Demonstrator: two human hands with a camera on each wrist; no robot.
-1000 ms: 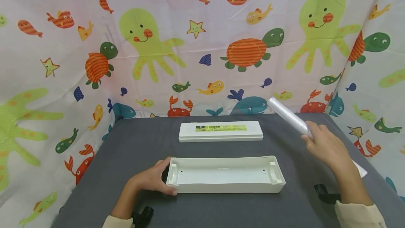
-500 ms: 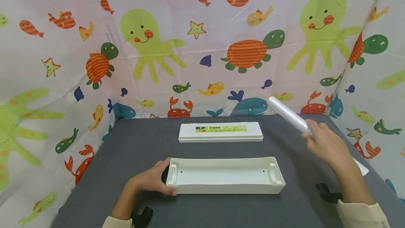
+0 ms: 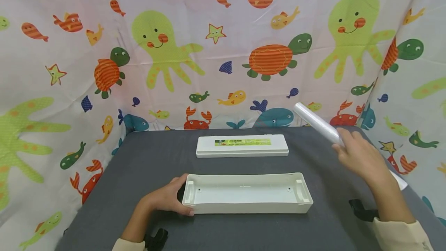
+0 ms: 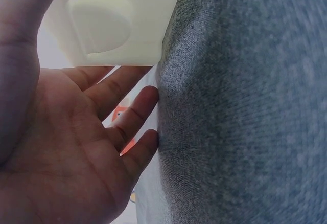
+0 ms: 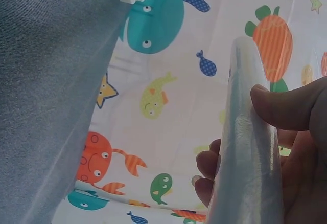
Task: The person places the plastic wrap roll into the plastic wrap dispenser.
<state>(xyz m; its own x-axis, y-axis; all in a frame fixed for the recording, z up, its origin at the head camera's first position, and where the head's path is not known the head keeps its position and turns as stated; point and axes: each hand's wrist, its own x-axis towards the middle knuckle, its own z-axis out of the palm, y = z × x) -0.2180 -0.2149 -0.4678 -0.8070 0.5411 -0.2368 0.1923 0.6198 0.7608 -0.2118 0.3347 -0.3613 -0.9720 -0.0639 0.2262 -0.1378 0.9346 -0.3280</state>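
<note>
My left hand (image 3: 169,196) holds the left end of a long white plastic box (image 3: 247,208), thumb at its near corner and fingers at its far one. The box lies open side up on the table, its inside bare. In the left wrist view the fingers (image 4: 135,114) are spread behind the end wall of the box (image 4: 122,29). My right hand (image 3: 362,158) grips a roll of cling film (image 3: 317,123) above the table's right side. The roll slants up to the left; its lower end shows past my wrist. The thumb and fingers wrap round the roll (image 5: 248,157) in the right wrist view.
Behind the box lies a white lid (image 3: 244,150) with a yellow-green label. A grey cloth covers the table (image 3: 265,231). A curtain (image 3: 216,65) printed with sea animals hangs at the back and both sides.
The right hand and the roll have shifted very slightly, the roll's upper end a little higher. The left hand and the box keep their places.
</note>
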